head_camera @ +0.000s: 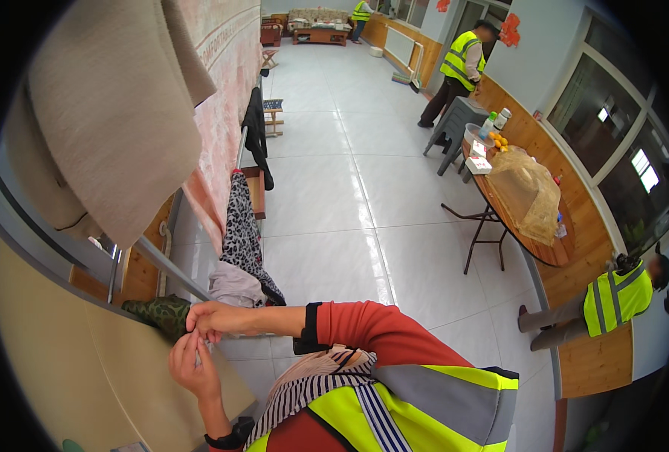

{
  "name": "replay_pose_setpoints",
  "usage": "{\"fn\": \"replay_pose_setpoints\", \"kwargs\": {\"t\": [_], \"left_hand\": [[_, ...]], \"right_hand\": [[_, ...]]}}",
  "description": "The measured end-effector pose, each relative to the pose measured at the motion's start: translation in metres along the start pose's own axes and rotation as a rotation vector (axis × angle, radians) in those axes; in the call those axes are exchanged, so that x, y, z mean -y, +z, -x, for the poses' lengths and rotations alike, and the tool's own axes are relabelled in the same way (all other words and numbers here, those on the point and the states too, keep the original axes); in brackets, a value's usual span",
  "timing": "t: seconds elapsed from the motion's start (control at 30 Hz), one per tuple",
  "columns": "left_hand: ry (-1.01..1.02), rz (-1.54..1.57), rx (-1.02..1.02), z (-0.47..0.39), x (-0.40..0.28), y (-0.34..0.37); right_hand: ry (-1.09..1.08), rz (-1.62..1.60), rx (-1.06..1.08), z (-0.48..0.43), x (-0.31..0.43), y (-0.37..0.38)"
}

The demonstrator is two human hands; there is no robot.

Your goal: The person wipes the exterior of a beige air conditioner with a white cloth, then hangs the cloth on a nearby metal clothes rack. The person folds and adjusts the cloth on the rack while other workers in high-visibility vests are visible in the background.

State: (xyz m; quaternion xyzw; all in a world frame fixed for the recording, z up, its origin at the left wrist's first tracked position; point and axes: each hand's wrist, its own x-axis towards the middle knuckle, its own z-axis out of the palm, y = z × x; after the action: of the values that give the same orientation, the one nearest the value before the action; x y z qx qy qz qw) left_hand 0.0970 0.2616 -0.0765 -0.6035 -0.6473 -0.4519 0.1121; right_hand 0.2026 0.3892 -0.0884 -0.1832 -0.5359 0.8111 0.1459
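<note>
My left hand (pixel 195 366) and my right hand (pixel 217 320) meet at the fingertips in front of me. The fingers are bent in a pinch, and a small pale bit shows between them, too small to name. Just beyond my right fingers is a camouflage cloth item (pixel 165 315). Beside my right wrist a pale crumpled cloth (pixel 235 285) and a leopard-print cloth (pixel 241 226) hang at a metal rail (pixel 170 268). A smooth beige panel (pixel 86 361) lies below and left of my hands.
A beige blanket (pixel 114 113) and a pink printed blanket (pixel 227 85) hang at left. A folding table (pixel 560 257) bears a mesh cover (pixel 524 192), oranges and bottles beside stacked grey stools (pixel 461 121). Several people in yellow vests stand along the right wall.
</note>
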Motion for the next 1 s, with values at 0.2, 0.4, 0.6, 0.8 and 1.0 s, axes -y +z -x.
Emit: {"fn": "replay_pose_setpoints", "kwargs": {"t": [0.2, 0.4, 0.6, 0.8, 1.0], "left_hand": [[0.135, -0.033, 0.044, -0.005, 0.004, 0.013], [0.234, -0.011, 0.04, -0.014, 0.016, 0.005], [0.27, -0.029, -0.011, -0.015, 0.019, -0.005], [0.273, -0.004, -0.061, -0.014, 0.023, -0.003], [0.263, 0.007, -0.127, -0.011, 0.03, -0.001]], "right_hand": [[0.051, -0.012, -0.081, 0.008, 0.0, -0.007], [0.067, 0.002, -0.144, 0.006, 0.002, 0.008], [0.077, 0.005, -0.196, 0.004, -0.002, 0.026], [0.093, -0.126, -0.136, 0.006, -0.006, 0.035], [0.112, -0.166, -0.086, 0.006, -0.005, 0.041]]}}
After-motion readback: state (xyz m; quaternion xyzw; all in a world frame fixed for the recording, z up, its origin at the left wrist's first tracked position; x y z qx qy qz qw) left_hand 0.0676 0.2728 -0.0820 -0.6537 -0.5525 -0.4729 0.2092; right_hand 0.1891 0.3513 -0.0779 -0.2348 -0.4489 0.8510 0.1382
